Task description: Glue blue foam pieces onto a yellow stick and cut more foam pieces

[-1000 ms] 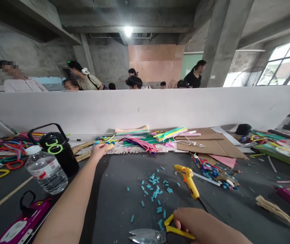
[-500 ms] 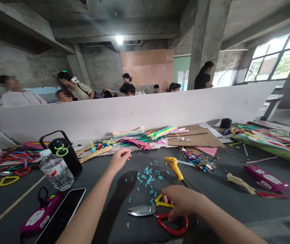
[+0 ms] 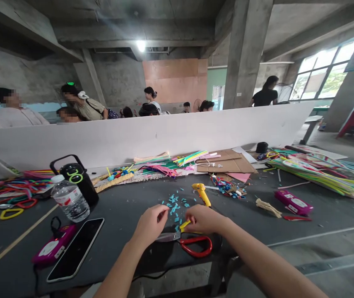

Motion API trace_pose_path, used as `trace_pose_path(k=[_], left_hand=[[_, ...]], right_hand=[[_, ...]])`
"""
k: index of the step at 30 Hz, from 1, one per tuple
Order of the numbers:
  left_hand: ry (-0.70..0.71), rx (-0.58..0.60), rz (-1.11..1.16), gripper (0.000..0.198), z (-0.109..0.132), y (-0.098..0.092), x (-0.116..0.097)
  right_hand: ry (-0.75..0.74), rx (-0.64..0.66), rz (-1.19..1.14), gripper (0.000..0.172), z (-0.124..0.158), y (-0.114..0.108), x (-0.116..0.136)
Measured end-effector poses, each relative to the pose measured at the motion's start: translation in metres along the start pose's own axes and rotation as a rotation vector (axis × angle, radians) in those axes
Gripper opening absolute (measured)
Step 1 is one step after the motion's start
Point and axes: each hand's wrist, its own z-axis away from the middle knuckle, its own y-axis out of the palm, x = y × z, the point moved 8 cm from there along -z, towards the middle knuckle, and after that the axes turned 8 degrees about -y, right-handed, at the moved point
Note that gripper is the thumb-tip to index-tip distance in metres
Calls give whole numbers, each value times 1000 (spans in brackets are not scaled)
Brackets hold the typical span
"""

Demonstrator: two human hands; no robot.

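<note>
Just left of a scatter of small cut blue pieces (image 3: 172,199), my left hand (image 3: 150,223) is closed, thumb and fingertips together. Anything in that pinch is too small or hidden to make out. My right hand (image 3: 206,219) is closed too, its fingers curled over the yellow handle of the scissors (image 3: 174,236); whether it touches the handle I cannot tell. The scissors lie on the table, blades pointing left and red handle nearest me. Behind the right hand rests a yellow glue gun (image 3: 202,194) with a white glue stick in its back.
To the left stand a water bottle (image 3: 70,199) and a black flask (image 3: 82,182), with a phone (image 3: 76,248) and a purple device (image 3: 54,244) in front. Another purple device (image 3: 293,203) lies right. Coloured strips (image 3: 313,171) line the white partition (image 3: 177,132); people are beyond it.
My right hand has come off the scissors' red loop and closed above the yellow handle. My left hand has moved toward me, nearer the right hand. The view has shifted.
</note>
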Motion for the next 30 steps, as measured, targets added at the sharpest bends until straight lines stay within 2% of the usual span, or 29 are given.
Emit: trace_pose_path(k=[3, 8, 9, 12, 14, 18, 22, 24, 28, 30], left_hand=[[52, 53, -5, 25, -5, 5, 0], [75, 99, 10, 27, -7, 11, 2], [83, 103, 15, 27, -7, 12, 1], [90, 111, 13, 28, -5, 12, -2], [89, 135, 4, 28, -5, 16, -5], [86, 167, -18, 27, -4, 21, -7], [94, 176, -23, 28, -4, 24, -5], [91, 181, -12, 28, -4, 25, -3], [83, 189, -18, 27, -3, 27, 0], [80, 196, -21, 27, -2, 28, -1]], right_hand=[[-28, -179, 37, 20, -9, -8, 9], [-17, -232, 92, 48, -15, -4, 11], [-23, -240, 92, 46, -15, -3, 11], [-75, -277, 23, 27, -12, -5, 10], [-67, -265, -17, 25, -12, -4, 7], [-45, -230, -6, 40, -10, -3, 6], [-120, -243, -50, 21, -9, -5, 13], [-119, -217, -80, 18, -9, -2, 11], [-36, -167, -46, 35, -10, 4, 4], [-47, -182, -40, 36, -11, 3, 6]])
